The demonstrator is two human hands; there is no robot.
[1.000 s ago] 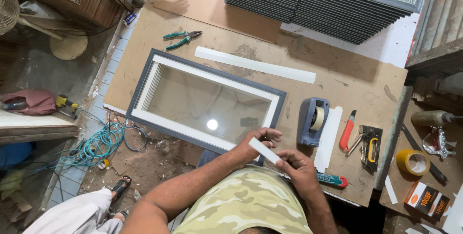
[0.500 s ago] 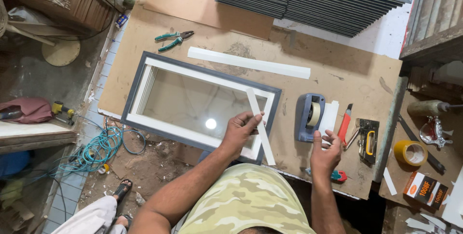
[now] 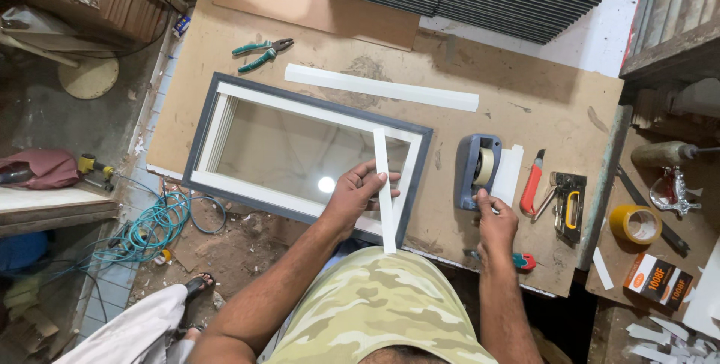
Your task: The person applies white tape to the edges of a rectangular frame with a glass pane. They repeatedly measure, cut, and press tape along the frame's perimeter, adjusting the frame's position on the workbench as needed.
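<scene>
Two hands are working apart. Left hand (image 3: 352, 193) is pinching a white strip (image 3: 383, 188), now lying upright across the grey frame (image 3: 196, 133). Right hand (image 3: 496, 223), having shifted forward, is gripping the blue tape dispenser (image 3: 475, 170). An orange box (image 3: 658, 281) is lying beside a yellow tape roll (image 3: 634, 224).

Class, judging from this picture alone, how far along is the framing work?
Done: white strips line three inner sides of the grey frame. In hand: the left hand lays a white strip along the fourth; the right hand touches the tape dispenser. Left: taping; another long strip lies unused.
</scene>
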